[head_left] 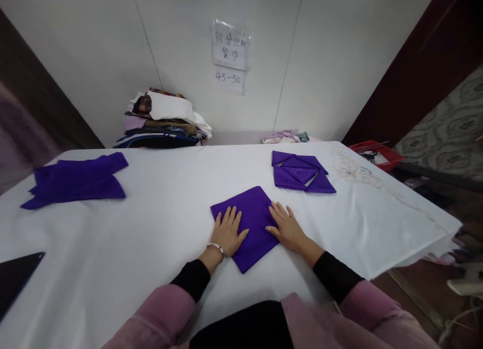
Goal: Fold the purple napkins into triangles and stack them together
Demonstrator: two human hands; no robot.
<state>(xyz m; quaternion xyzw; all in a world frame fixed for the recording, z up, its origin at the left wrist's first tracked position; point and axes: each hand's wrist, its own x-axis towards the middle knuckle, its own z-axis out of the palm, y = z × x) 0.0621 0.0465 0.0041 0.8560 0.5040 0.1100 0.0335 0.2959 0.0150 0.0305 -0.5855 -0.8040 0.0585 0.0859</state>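
A purple napkin [254, 228], folded into a square, lies flat on the table with one corner towards me. My left hand [228, 231] rests palm down on its left side, fingers spread. On its right edge my right hand [286, 227] lies flat with the fingers apart. Beyond the right hand sits a stack of folded purple napkins [298, 169] with diagonal pleats. Over at the far left is a loose pile of purple cloths [77, 180].
A white cloth covers the table [166, 203]. Folded clothes [166, 118] are heaped behind it, and more fabric [283, 137] lies by the wall. A red basket [381, 155] stands past the right edge. A dark flat object [17, 276] lies at the near left.
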